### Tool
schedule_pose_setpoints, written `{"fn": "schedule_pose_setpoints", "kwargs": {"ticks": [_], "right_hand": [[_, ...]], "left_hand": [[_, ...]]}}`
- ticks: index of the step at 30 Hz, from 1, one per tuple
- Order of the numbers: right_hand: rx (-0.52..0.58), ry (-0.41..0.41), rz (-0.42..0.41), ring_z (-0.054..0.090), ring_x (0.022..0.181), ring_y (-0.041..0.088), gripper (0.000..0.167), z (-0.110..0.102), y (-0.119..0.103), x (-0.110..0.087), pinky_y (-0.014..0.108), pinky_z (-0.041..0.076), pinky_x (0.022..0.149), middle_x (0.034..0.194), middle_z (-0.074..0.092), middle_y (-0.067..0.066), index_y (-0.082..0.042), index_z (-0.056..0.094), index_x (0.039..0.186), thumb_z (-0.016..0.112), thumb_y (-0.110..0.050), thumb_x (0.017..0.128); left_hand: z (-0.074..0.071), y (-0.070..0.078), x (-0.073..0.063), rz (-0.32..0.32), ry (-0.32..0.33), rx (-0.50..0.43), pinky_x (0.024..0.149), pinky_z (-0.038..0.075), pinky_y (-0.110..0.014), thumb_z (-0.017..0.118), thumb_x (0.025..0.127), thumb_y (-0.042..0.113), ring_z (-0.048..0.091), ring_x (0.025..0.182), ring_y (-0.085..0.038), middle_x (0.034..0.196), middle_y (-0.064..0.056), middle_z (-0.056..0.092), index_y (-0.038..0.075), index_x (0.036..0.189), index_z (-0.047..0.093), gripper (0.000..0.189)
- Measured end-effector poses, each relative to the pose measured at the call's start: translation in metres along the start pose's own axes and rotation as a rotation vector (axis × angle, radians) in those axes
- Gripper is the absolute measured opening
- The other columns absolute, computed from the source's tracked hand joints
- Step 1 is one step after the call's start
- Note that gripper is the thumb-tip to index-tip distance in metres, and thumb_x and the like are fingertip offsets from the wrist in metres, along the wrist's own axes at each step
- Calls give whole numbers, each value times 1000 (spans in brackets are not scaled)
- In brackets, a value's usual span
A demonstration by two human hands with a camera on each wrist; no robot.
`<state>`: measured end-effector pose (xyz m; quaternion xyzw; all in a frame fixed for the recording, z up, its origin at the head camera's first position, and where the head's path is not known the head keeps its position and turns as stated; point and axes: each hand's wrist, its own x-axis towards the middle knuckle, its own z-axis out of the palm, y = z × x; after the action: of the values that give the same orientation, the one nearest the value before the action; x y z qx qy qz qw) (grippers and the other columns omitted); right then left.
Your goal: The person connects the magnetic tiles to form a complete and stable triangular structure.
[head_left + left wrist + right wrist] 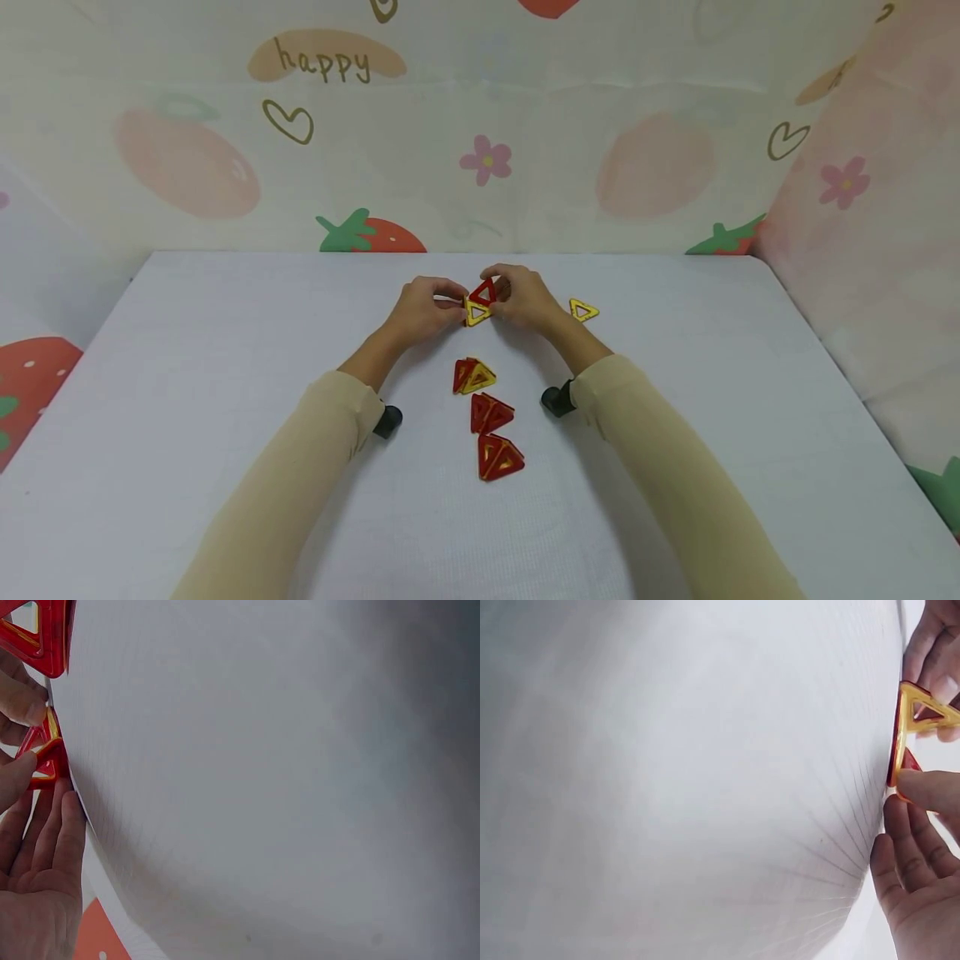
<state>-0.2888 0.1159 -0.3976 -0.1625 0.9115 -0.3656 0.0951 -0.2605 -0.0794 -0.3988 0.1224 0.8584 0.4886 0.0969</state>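
Above the middle of the table, my left hand and right hand meet at a small group of triangular magnetic tiles. A yellow triangle tile faces me, and a red triangle tile leans behind it. The left thumb and fingers pinch the group's left side; the right ones pinch its right side. In the left wrist view, a red tile lies between the left thumb and fingers. The right wrist view shows the yellow tile edge-on beside the right thumb.
Nearer to me, a red and yellow pyramid of tiles and two mostly red ones stand in a column. A loose yellow triangle tile lies beyond my right wrist. A patterned cloth hangs behind the white table.
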Motion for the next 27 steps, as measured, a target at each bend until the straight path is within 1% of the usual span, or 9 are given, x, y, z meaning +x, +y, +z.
{"fn": "schedule_pose_setpoints", "kwargs": {"ticks": [6, 10, 14, 20, 27], "right_hand": [[5, 6, -30, 61, 102, 26, 44, -2, -1, -2, 37, 51, 95, 113, 68, 15, -4, 59, 136, 63, 1, 93], [13, 33, -56, 63, 102, 24, 40, -2, -1, -4, 36, 52, 93, 114, 70, 15, -3, 63, 132, 60, 3, 93], [15, 51, -83, 63, 99, 24, 34, -3, -3, -5, 35, 53, 90, 113, 70, 14, -2, 67, 125, 60, 5, 93], [-11, 46, -99, 63, 98, 24, 29, -2, -4, -4, 35, 53, 89, 108, 70, 13, -1, 69, 120, 62, 5, 92], [-37, 51, -100, 64, 98, 23, 21, -2, -6, -5, 35, 52, 90, 105, 71, 12, 1, 71, 112, 64, 2, 92]], "left_hand": [[0, 0, 0, 1, -2, -5, 95, 53, -36, 66, 94, 4, 66, 110, -27, 124, -17, 65, -3, 121, 65, 28], [0, 1, -1, 3, -3, -8, 95, 53, -36, 66, 94, 3, 67, 111, -28, 124, -17, 65, -4, 121, 65, 28], [0, 2, -2, -1, -2, -11, 95, 53, -37, 65, 94, 3, 66, 111, -28, 124, -17, 65, -4, 121, 65, 28], [1, 1, 0, -1, -1, -16, 95, 53, -37, 66, 94, 2, 67, 110, -27, 122, -17, 66, -4, 120, 66, 27], [1, 0, 1, 16, -2, -11, 93, 54, -36, 66, 93, 1, 67, 110, -28, 122, -18, 66, -4, 120, 66, 27]]}}
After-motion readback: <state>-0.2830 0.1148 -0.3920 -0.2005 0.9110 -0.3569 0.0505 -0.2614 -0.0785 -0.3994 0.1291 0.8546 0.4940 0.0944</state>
